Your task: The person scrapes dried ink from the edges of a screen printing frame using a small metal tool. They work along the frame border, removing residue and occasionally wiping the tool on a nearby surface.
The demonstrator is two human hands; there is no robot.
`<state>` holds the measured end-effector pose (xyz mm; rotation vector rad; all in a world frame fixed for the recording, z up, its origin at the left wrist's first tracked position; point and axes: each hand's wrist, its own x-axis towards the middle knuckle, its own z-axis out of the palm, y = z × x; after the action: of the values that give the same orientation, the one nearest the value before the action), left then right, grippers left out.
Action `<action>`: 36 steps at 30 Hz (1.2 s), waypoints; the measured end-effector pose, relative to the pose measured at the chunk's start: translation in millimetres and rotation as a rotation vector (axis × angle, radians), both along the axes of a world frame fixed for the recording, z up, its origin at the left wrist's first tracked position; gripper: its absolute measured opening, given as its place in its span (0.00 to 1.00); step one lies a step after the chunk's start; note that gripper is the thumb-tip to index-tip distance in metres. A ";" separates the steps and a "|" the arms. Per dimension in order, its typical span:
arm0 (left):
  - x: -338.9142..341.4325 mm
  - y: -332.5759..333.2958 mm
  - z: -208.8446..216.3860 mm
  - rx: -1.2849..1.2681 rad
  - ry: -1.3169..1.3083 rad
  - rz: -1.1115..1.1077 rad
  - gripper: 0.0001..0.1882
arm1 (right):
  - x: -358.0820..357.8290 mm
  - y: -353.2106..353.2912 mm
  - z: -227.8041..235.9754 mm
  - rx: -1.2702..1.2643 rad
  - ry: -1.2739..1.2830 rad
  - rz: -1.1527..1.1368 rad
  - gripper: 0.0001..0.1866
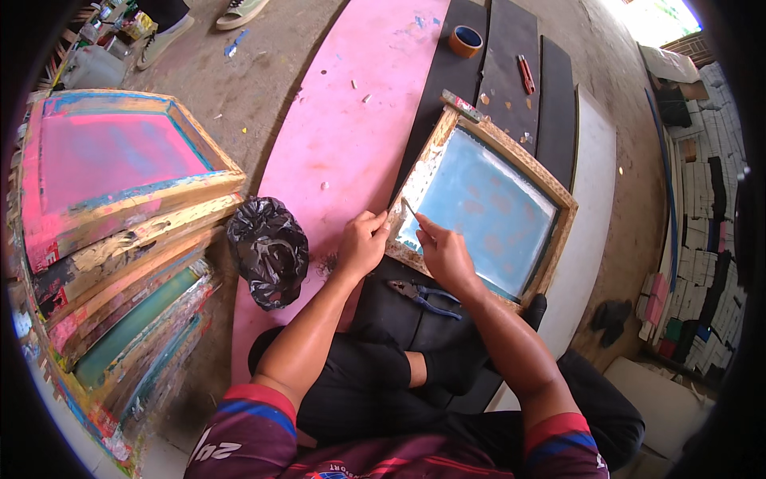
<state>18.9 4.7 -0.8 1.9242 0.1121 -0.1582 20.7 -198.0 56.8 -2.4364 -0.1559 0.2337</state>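
Observation:
A wooden screen-printing frame (561, 227) with blue mesh (487, 211) lies tilted in front of me, its wood speckled and worn. My left hand (365, 243) is closed at its left edge, thumb and fingers against the wood. In my right hand (447, 255), a thin dark tool (409, 207) is pinched, its tip at the inner left side of the frame; its exact kind is too small to tell. Pliers with blue handles (423, 298) rest just below the frame. A paint-stained block (461, 105) sits at the frame's top corner.
Stacked paint-covered screen frames (136, 199) stand at the left. Beside them is a black plastic bag (267, 254) on a long pink board (327, 152). A tape roll (465, 41) and a red cutter-like tool (526, 74) lie on dark boards. Someone's shoes (239, 13) show at the top.

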 end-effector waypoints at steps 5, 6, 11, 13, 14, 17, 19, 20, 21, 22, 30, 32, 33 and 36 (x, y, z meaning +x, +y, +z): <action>1.7 0.1 11.3 0.034 -0.051 0.041 0.16 | 10.0 -8.0 3.8 0.117 0.266 -0.062 0.23; 1.9 0.3 11.1 0.028 -0.051 0.044 0.15 | 3.7 -7.1 3.7 -0.098 0.068 0.045 0.24; 1.8 -1.1 14.8 0.018 -0.025 0.018 0.15 | -5.9 -7.8 -20.0 0.173 -0.008 -0.025 0.23; 0.4 5.9 11.2 -0.008 0.056 -0.002 0.16 | 1.5 -5.8 -4.8 0.458 0.436 -0.238 0.21; 3.0 8.7 10.8 -0.024 0.086 -0.014 0.17 | 8.5 -3.7 13.8 0.571 0.738 -0.358 0.21; 3.2 9.4 -0.7 -0.075 0.019 0.004 0.16 | 12.4 -0.1 34.0 0.894 0.989 -0.572 0.23; 3.3 11.2 -7.6 -0.112 0.050 0.019 0.17 | 14.7 -2.1 36.5 1.055 1.082 -0.627 0.23; 3.4 11.5 -9.8 -0.132 0.066 0.026 0.17 | 14.0 -5.8 33.5 1.073 1.089 -0.612 0.23; 3.9 11.8 -12.0 -0.132 0.071 0.026 0.17 | 12.9 -8.0 28.8 1.091 1.096 -0.596 0.22; 6.2 8.5 -14.4 -0.134 0.078 0.015 0.17 | 8.7 -12.0 13.1 0.845 0.805 -0.447 0.20; 4.6 7.1 -15.4 -0.112 0.057 0.008 0.17 | 10.2 -10.7 -8.2 0.018 0.035 -0.022 0.20; 2.9 9.7 -16.1 -0.107 0.041 0.014 0.16 | 19.9 -11.0 9.3 0.485 0.594 -0.309 0.20; 2.4 11.1 -16.0 -0.108 0.045 0.019 0.16 | 24.2 -9.9 21.9 0.717 0.876 -0.453 0.20; 4.5 7.8 -8.0 -0.105 0.043 0.016 0.16 | 19.8 -9.9 24.2 0.389 0.536 -0.234 0.20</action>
<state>23.4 12.5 -8.8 1.8157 0.1450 -0.1906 40.5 -207.9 81.0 -1.9092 0.2934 0.6703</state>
